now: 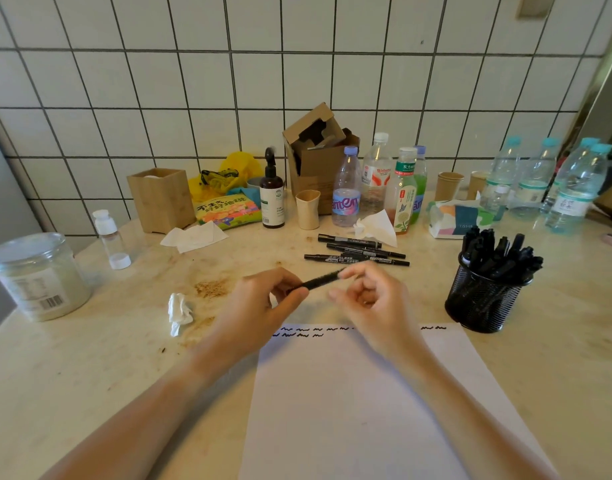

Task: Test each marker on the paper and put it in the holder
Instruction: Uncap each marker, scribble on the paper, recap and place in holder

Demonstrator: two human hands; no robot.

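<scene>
A black marker (320, 281) is held level above the table between both hands. My left hand (263, 303) grips its left end with curled fingers. My right hand (370, 292) pinches its right end. Below them lies a white sheet of paper (367, 410) with two rows of short black squiggles along its top edge. Several loose black markers (358, 252) lie on the table behind my hands. A black mesh holder (481, 303) full of markers stands at the right.
A crumpled tissue (180, 311) and brown stains sit left of the paper. A big plastic jar (38, 275) stands far left. Bottles (346, 188), a paper cup (308, 209), a cardboard box (318, 157), a wooden box (161, 199) and a tissue pack (457, 220) line the tiled wall.
</scene>
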